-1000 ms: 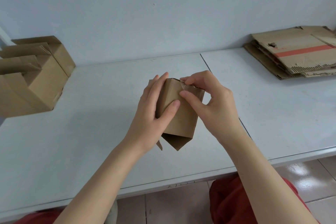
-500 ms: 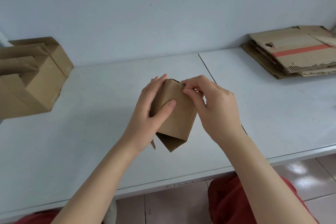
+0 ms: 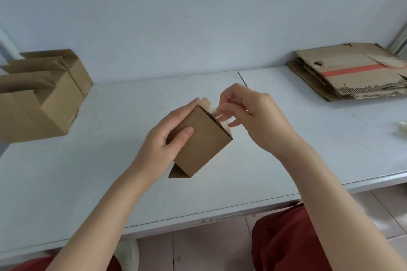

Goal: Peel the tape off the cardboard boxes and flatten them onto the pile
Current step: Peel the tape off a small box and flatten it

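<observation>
A small brown cardboard box (image 3: 202, 145) is held tilted above the middle of the white table (image 3: 110, 171). My left hand (image 3: 167, 138) grips its left side, thumb across the front face. At the box's top right edge my right hand (image 3: 248, 116) pinches a strip of clear tape (image 3: 220, 116), which is partly lifted off the cardboard. One bottom flap hangs open under the box. The pile of flattened cardboard (image 3: 352, 72), one sheet bearing a red stripe, lies at the far right against the wall.
Several unflattened brown boxes (image 3: 41, 99) stand at the far left of the table. A pale crumpled bit (image 3: 402, 126) lies at the right edge. The wall runs close behind the table. My red-clad knees (image 3: 286, 244) are below the front edge.
The box has tilted so its top leans right. My right hand has pulled up and to the right, lifting the tape away from the top edge.
</observation>
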